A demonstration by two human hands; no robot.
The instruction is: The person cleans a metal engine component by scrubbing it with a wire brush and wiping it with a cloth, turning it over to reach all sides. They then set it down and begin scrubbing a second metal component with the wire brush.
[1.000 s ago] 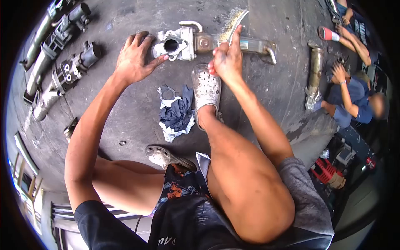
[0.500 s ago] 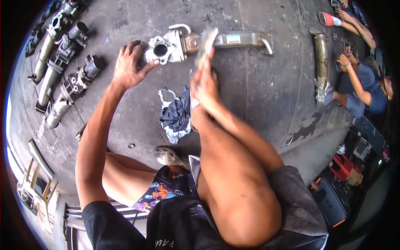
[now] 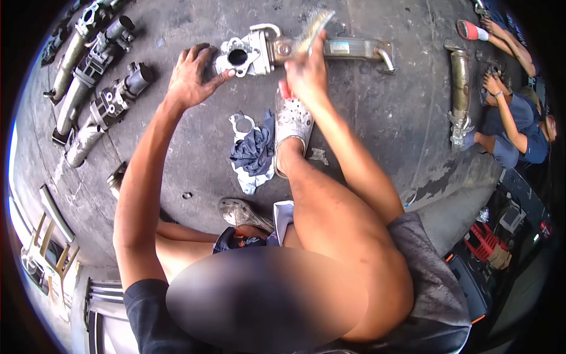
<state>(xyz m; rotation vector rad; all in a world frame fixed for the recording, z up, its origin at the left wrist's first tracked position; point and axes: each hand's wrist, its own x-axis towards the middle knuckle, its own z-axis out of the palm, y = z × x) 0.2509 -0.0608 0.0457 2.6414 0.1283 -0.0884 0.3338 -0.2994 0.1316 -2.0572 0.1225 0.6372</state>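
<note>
A metal EGR cooler lies across the floor in front of me, with a cast housing and round port at its left end and a bent pipe at its right. My left hand grips that housing end, thumb at the lower flange and fingers along the far left side. In my right hand is a wire brush, its bristled head tilted up over the cooler's body and blurred at the edges. A bit of red handle shows below the fist. Near my foot lies a dark rag beside a metal ring clamp.
Several similar metal parts line the floor at the left. Another cooler pipe lies at the right, near a seated person working with their hands. My shoe is just below the cooler. A red crate stands at lower right.
My right hand with the wire brush has moved up and to the right along the cooler. The left hand keeps its place on the housing; the whole view has shifted slightly.
</note>
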